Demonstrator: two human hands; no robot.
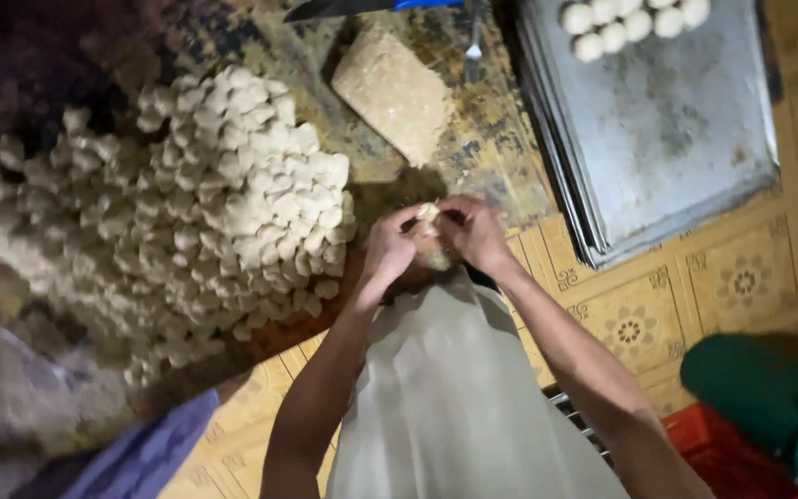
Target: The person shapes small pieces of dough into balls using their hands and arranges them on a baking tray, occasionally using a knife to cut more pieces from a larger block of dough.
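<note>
A small, soft, pale dough piece (429,214) is pinched between the curled fingertips of the left hand (390,246) and right hand (473,233), with a lumpy heap of cut dough chunks (223,212) piled just left and a dented metal tray (667,139) set up to the right.

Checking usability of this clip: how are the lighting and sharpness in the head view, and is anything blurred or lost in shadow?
Head view: dim, warm light; the dough piece pile is brightest and soft-edged; the top left corner sinks into shadow; the left edge smears with blur; left hand and right hand are readable, the dough piece between them small and indistinct; the metal tray shows dull sheen.
</note>
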